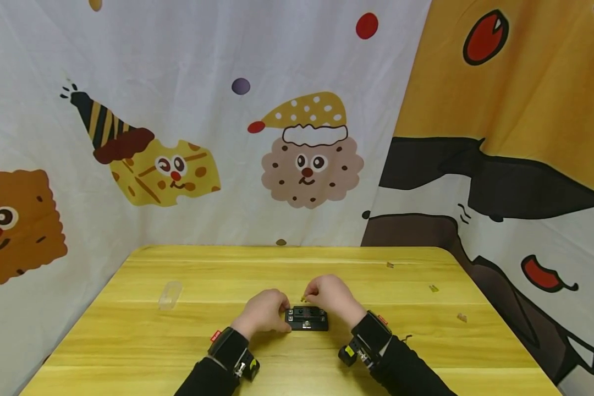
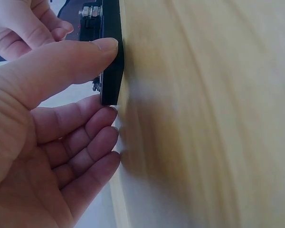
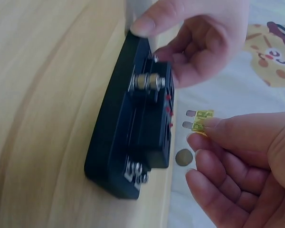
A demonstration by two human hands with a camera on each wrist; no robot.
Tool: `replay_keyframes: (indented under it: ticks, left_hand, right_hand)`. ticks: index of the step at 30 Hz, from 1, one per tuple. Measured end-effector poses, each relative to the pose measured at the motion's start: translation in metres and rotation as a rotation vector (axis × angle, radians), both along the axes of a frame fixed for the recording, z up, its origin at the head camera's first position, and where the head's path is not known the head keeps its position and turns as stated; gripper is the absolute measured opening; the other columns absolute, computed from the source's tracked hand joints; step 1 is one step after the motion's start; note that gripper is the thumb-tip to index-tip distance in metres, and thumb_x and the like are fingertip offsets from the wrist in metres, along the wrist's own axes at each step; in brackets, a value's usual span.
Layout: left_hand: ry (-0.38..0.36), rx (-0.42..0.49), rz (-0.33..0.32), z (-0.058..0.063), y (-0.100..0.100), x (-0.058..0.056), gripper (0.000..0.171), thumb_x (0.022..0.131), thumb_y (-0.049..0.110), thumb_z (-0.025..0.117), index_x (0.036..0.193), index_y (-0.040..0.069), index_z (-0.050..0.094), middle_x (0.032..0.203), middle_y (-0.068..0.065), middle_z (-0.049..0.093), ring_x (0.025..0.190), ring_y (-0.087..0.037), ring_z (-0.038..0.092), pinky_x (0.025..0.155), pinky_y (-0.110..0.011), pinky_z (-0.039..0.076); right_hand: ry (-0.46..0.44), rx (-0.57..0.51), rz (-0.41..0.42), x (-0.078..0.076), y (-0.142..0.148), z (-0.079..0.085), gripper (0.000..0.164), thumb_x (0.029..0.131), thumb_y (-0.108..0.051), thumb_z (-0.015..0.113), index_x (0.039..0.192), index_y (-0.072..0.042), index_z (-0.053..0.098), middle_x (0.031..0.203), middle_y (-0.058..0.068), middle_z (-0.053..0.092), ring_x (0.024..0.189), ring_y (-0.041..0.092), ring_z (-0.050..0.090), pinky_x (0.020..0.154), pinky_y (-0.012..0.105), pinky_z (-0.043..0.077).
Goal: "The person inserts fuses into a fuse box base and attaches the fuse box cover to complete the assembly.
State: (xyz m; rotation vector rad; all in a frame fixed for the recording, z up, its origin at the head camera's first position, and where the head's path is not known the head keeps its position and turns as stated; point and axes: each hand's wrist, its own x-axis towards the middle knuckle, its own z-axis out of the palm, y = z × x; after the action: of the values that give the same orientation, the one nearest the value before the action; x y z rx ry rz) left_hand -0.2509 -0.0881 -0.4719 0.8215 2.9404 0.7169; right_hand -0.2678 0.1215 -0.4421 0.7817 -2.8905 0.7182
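A black fuse block (image 1: pixel 307 325) with metal screw terminals lies on the table in front of the person. The left hand (image 1: pixel 263 312) grips its left end, the thumb (image 2: pixel 92 54) on the near edge and the fingers around the far side. Between thumb and forefinger, the right hand (image 1: pixel 333 296) pinches a yellow blade fuse (image 3: pixel 203 119). In the right wrist view the fuse's two metal prongs point toward the block, and a gap separates them from its top. Small red marks show on the block's raised middle part (image 3: pixel 154 128).
The wooden table (image 1: pixel 218 363) carries a clear plastic case (image 1: pixel 170 295) at the left. Spaced out along the right side lie a small brownish piece (image 1: pixel 390 265), a yellowish one (image 1: pixel 433 288) and a tan one (image 1: pixel 462 317). A printed curtain (image 1: pixel 188 82) hangs behind.
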Motion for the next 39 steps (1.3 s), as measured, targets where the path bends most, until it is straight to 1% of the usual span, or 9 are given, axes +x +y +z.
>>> replay_keyframes:
  ticks: [3,7,12,17,21,26,32,35,39]
  left_hand:
    - [-0.001,0.004,0.001,0.001,0.0,0.001,0.039,0.065,0.029,0.091,0.093,0.011,0.072,0.084,0.005,0.061,0.075,-0.009,0.054,0.069,-0.029,0.049]
    - [0.002,0.01,-0.001,0.001,0.0,0.002,0.039,0.065,0.028,0.091,0.093,0.01,0.072,0.084,0.005,0.061,0.075,-0.009,0.054,0.069,-0.03,0.049]
    - [0.001,0.005,-0.002,0.001,0.0,0.002,0.038,0.065,0.028,0.091,0.093,0.011,0.072,0.085,0.005,0.061,0.076,-0.009,0.054,0.069,-0.029,0.049]
    - [0.0,0.002,0.0,0.001,0.001,0.003,0.039,0.065,0.029,0.091,0.094,0.011,0.072,0.085,0.005,0.061,0.076,-0.009,0.055,0.069,-0.029,0.049]
    - [0.006,-0.001,-0.002,0.0,0.001,0.003,0.039,0.065,0.029,0.091,0.093,0.011,0.072,0.085,0.005,0.061,0.076,-0.009,0.054,0.069,-0.029,0.049]
    - [0.005,0.0,0.0,0.0,0.001,0.003,0.038,0.064,0.028,0.091,0.093,0.011,0.072,0.084,0.006,0.06,0.076,-0.009,0.054,0.069,-0.029,0.049]
    - [0.003,0.002,0.004,0.0,0.001,0.003,0.038,0.064,0.028,0.091,0.093,0.011,0.072,0.084,0.006,0.06,0.075,-0.009,0.054,0.069,-0.029,0.049]
    - [0.003,0.002,0.003,0.0,0.0,0.004,0.038,0.065,0.029,0.091,0.093,0.011,0.072,0.084,0.006,0.06,0.075,-0.009,0.054,0.069,-0.029,0.049]
    - [0.004,0.005,0.001,0.0,0.0,0.003,0.038,0.065,0.028,0.091,0.093,0.011,0.072,0.083,0.006,0.059,0.075,-0.009,0.053,0.069,-0.029,0.049]
  right_hand:
    - [-0.002,-0.014,0.033,0.003,-0.004,0.0,0.008,0.087,-0.011,0.075,0.081,-0.015,0.077,0.073,-0.008,0.068,0.06,0.004,0.054,0.058,0.025,0.046]
    - [0.002,-0.011,0.054,0.005,-0.007,0.0,0.007,0.086,-0.012,0.076,0.08,-0.016,0.078,0.075,-0.008,0.069,0.064,0.005,0.057,0.062,0.026,0.048]
    - [0.019,0.009,0.057,0.004,-0.008,-0.002,0.008,0.086,-0.013,0.076,0.08,-0.017,0.078,0.077,-0.008,0.07,0.066,0.005,0.059,0.063,0.025,0.049]
    - [0.013,0.009,0.062,0.004,-0.009,-0.003,0.008,0.086,-0.013,0.076,0.08,-0.016,0.078,0.078,-0.007,0.07,0.066,0.005,0.059,0.062,0.024,0.049]
    - [0.011,0.012,0.07,0.004,-0.009,-0.004,0.007,0.086,-0.013,0.076,0.08,-0.016,0.078,0.077,-0.007,0.07,0.063,0.004,0.058,0.061,0.024,0.048]
    - [0.024,0.02,0.085,0.005,-0.009,-0.005,0.008,0.087,-0.012,0.075,0.08,-0.016,0.078,0.074,-0.008,0.068,0.056,0.001,0.052,0.061,0.024,0.048]
    - [0.031,0.033,0.094,0.005,-0.01,-0.004,0.009,0.087,-0.011,0.074,0.079,-0.015,0.077,0.072,-0.008,0.067,0.052,0.001,0.05,0.06,0.023,0.047]
    - [0.034,0.038,0.096,0.005,-0.011,-0.005,0.01,0.087,-0.011,0.074,0.079,-0.016,0.077,0.07,-0.009,0.066,0.052,0.002,0.049,0.06,0.023,0.046]
    - [0.053,0.054,0.104,0.005,-0.012,-0.005,0.011,0.086,-0.011,0.074,0.076,-0.017,0.076,0.069,-0.01,0.065,0.058,0.002,0.05,0.062,0.023,0.046]
